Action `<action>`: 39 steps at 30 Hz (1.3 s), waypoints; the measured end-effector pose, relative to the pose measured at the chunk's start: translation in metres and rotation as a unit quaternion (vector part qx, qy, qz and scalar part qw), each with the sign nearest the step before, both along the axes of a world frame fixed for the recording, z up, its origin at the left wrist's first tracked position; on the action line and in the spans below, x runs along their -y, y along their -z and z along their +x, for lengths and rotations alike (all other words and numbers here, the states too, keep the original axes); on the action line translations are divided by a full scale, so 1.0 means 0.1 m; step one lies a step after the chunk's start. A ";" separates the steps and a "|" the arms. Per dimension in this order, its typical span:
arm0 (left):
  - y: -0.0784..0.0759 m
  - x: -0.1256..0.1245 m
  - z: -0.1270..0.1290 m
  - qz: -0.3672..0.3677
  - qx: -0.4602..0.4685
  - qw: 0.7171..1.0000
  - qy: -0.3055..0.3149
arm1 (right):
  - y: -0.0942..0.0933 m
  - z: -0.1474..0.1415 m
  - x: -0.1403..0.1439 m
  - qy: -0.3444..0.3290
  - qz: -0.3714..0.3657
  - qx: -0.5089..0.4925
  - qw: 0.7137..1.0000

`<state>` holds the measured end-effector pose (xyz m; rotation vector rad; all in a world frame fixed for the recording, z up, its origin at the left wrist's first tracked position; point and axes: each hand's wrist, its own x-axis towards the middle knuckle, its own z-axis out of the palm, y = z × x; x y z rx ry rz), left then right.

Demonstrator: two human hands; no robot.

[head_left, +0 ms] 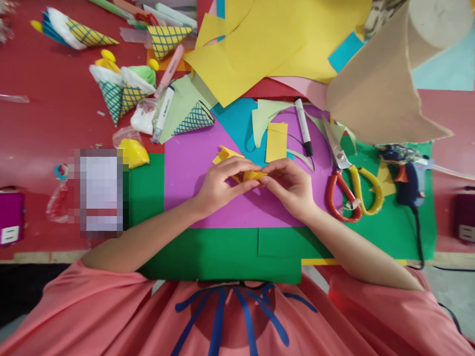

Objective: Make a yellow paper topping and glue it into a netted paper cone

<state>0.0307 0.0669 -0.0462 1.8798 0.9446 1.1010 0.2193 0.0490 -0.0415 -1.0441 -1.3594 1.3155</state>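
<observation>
A small folded piece of yellow paper (253, 175) is pinched between both hands over the purple sheet (181, 198). My left hand (224, 183) closes its thumb and fingers on the paper's left side. From the right, my right hand (291, 188) grips the other end with thumb and fingertips. More folded yellow paper (226, 154) pokes out behind the left fingers; whether it joins the held piece I cannot tell. Just beyond the hands lies a flat yellow rectangle (277, 142). A green paper cone with blue crossed lines (195, 120) rests on its side farther back.
Scissors (339, 163) with red and yellow handles lie right of my hands, near a glue gun (410, 180) with its cord. A marker (304, 126), large yellow sheets (260, 44) and a brown paper roll (378, 84) are behind. Decorated cones (109, 89) sit at the back left.
</observation>
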 end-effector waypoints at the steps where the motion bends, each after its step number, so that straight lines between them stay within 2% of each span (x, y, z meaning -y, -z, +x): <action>1: 0.00 0.00 0.00 0.000 -0.001 1.000 0.001 | 0.00 0.00 0.00 0.003 0.000 0.002 1.000; 7: 0.01 0.01 0.00 0.030 -0.024 0.999 -0.001 | -0.02 -0.01 0.00 0.013 0.010 -0.002 1.000; 15: 0.05 0.02 0.00 0.088 -0.061 0.994 -0.014 | -0.02 -0.02 0.01 -0.015 -0.040 -0.030 0.999; 19: 0.04 0.02 0.01 0.114 -0.061 0.991 -0.015 | -0.03 -0.03 0.00 0.004 -0.026 -0.017 1.000; 21: 0.02 0.03 0.00 0.082 -0.061 0.995 -0.014 | -0.02 -0.03 0.00 0.020 -0.017 0.002 1.000; 24: 0.00 0.04 -0.01 -0.058 -0.016 0.998 0.002 | -0.02 -0.02 -0.01 0.031 -0.023 0.008 0.999; 26: -0.01 0.04 -0.01 -0.157 0.031 0.987 0.015 | -0.02 -0.01 -0.01 0.031 -0.028 -0.006 0.999; 28: -0.02 0.04 -0.01 -0.214 0.062 0.975 0.018 | -0.03 -0.01 -0.01 0.028 -0.031 -0.018 0.999; 31: -0.02 0.04 0.00 -0.233 0.074 0.970 0.008 | -0.05 -0.02 -0.02 0.024 -0.037 -0.019 0.999; 39: -0.02 0.06 0.00 -0.211 0.084 0.974 -0.002 | -0.04 -0.01 -0.03 0.006 -0.025 -0.031 0.999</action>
